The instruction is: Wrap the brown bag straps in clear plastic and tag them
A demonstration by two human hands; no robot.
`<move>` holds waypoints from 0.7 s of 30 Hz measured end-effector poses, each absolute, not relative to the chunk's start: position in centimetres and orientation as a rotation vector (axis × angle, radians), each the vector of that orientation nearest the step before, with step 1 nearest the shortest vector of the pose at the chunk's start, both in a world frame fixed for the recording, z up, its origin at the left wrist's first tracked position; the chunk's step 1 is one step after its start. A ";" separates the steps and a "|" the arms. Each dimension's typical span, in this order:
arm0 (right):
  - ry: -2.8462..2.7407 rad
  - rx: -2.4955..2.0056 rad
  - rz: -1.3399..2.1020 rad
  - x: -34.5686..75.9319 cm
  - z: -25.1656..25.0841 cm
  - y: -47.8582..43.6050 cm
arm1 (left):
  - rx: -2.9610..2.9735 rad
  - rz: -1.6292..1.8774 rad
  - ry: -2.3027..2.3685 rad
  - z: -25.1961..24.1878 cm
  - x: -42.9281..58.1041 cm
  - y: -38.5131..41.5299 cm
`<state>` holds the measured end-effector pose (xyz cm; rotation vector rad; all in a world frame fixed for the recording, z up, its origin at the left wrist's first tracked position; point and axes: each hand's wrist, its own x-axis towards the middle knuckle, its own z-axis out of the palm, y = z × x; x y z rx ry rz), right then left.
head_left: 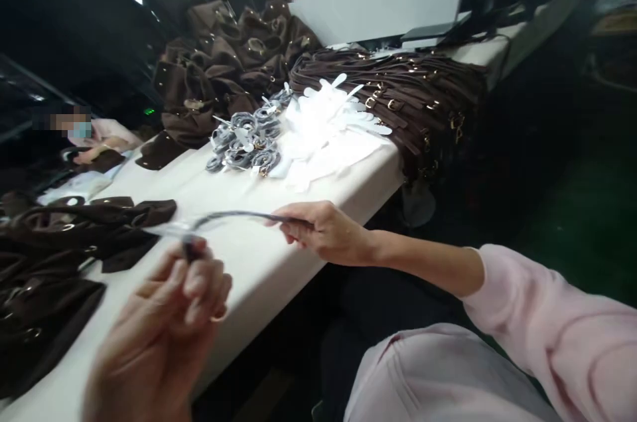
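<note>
A thin dark strap (239, 213) arches between my two hands above the pale table. My left hand (166, 316), in the foreground, pinches one end of it between thumb and fingers. A blurred whitish strip (172, 229) sticks out to the left at that end. Fingers of my right hand (331, 233) are closed around the strap's other end, near the table's front edge. Part of the strap is hidden inside each hand.
Brown bags lie at left (60, 236) and in a heap (233, 57) behind. Coiled straps (246, 143), white tags (328, 117) and a pile of buckled brown straps (398, 90) cover the table (233, 190) further back. A masked person (104, 137) sits across at left.
</note>
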<state>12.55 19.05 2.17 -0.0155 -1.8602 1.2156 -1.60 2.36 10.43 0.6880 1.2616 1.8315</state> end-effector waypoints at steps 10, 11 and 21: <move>-2.160 -0.173 0.664 16.0 -6.3 18.9 | 0.689 1.378 1.288 -1.3 1.3 0.6; -2.178 -0.143 0.641 16.2 -6.3 18.7 | 0.732 1.338 1.337 -1.6 1.4 0.8; -2.106 -0.174 0.606 17.5 -4.1 19.3 | 0.716 1.198 1.282 -3.6 1.9 -0.2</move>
